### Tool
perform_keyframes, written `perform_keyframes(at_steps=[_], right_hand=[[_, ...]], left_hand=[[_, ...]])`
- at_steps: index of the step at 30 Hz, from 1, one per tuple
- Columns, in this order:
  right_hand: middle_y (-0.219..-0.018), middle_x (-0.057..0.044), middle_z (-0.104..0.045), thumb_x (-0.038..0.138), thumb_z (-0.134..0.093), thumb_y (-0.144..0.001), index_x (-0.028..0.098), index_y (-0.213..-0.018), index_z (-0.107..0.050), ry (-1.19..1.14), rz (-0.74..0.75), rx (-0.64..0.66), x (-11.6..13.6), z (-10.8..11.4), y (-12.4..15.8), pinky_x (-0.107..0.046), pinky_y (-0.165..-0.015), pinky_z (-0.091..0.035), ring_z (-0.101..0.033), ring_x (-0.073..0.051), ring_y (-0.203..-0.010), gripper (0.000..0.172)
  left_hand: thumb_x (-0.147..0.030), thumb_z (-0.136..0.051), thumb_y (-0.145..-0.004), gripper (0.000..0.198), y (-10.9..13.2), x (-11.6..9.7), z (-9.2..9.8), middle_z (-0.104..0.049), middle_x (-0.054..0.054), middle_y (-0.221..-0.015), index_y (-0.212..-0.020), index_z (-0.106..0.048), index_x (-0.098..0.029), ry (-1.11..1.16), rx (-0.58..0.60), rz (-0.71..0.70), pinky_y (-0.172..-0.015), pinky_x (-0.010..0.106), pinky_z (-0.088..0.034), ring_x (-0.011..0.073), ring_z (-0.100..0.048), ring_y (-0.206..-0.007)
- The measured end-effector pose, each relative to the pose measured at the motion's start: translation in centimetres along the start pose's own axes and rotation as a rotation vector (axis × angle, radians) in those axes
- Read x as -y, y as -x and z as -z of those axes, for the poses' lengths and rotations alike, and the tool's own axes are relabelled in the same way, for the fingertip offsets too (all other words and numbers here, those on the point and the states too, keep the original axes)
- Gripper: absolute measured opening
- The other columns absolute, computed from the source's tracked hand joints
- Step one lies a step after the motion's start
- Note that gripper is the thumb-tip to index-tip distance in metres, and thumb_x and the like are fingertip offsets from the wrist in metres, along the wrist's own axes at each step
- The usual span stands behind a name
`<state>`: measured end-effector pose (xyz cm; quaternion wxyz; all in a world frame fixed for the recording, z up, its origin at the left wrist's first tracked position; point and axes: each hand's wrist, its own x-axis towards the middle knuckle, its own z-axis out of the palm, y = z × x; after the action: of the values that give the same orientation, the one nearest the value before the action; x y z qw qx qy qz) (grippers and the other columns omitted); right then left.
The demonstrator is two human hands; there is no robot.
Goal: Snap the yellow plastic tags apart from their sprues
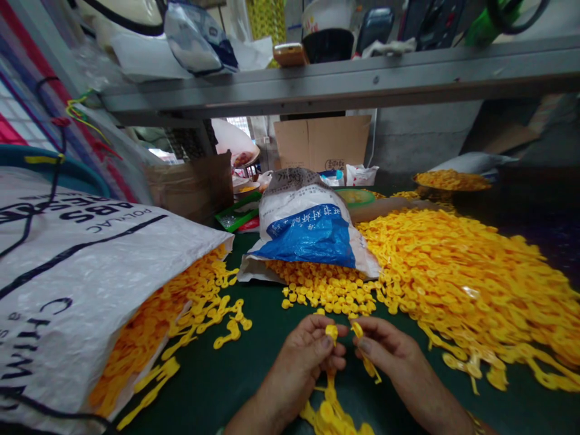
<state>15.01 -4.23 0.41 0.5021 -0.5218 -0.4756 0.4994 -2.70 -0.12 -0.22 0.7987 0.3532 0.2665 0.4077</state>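
Close together over the green tabletop, both my hands hold yellow plastic pieces. My left hand pinches a small yellow cap between thumb and fingers. In my right hand is a yellow plastic strap with a rounded end, gripped between thumb and forefinger, its tail hanging down. Below my hands lie several joined yellow pieces. Just beyond my fingers, small yellow caps spill from the mouth of a white and blue sack.
A large heap of yellow strap pieces covers the right side. At left, an open white sack spills more pieces. A metal shelf beam crosses above the table. Cardboard boxes stand behind.
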Motion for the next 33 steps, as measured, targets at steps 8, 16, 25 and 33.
perform_keyframes(at_steps=[8,16,25,33], right_hand=[[-0.099,0.001,-0.07,0.024,-0.061,-0.084,0.028,-0.1,-0.068,0.087,0.124,0.126,0.35,-0.56,0.26,-0.024,-0.083,-0.05,-0.065,-0.016,-0.093,0.017],[-0.1,-0.001,-0.069,0.026,-0.058,-0.087,0.028,-0.102,-0.068,0.235,0.211,0.092,0.55,-0.45,0.23,-0.025,-0.085,-0.049,-0.063,-0.017,-0.095,0.018],[-0.093,0.002,-0.067,0.023,-0.06,-0.086,0.029,-0.098,-0.068,0.314,0.269,0.085,0.76,-0.44,0.2,-0.023,-0.08,-0.049,-0.063,-0.015,-0.089,0.016],[-0.096,0.0,-0.067,0.023,-0.058,-0.086,0.027,-0.098,-0.068,0.344,0.267,0.072,0.95,-0.26,0.18,-0.025,-0.081,-0.049,-0.063,-0.016,-0.092,0.016]], left_hand=[[-0.015,-0.063,-0.084,0.017,0.01,-0.04,0.37,-0.069,0.007,-0.08,-0.099,-0.055,-0.015,0.074,0.009,0.08,-0.068,0.02,-0.053,0.0114,-0.067,-0.072],[-0.015,-0.063,-0.083,0.013,-0.07,0.05,0.15,-0.067,0.007,-0.083,-0.095,-0.06,-0.013,0.081,0.06,0.078,-0.065,0.019,-0.052,0.011,-0.065,-0.07],[-0.014,-0.064,-0.083,0.013,0.04,-0.02,0.17,-0.066,0.007,-0.087,-0.095,-0.062,-0.013,0.079,0.06,0.091,-0.068,0.02,-0.053,0.0112,-0.065,-0.073],[-0.016,-0.065,-0.082,0.014,0.01,-0.01,0.11,-0.068,0.007,-0.087,-0.096,-0.061,-0.014,0.054,0.041,0.074,-0.071,0.022,-0.052,0.0124,-0.066,-0.076]])
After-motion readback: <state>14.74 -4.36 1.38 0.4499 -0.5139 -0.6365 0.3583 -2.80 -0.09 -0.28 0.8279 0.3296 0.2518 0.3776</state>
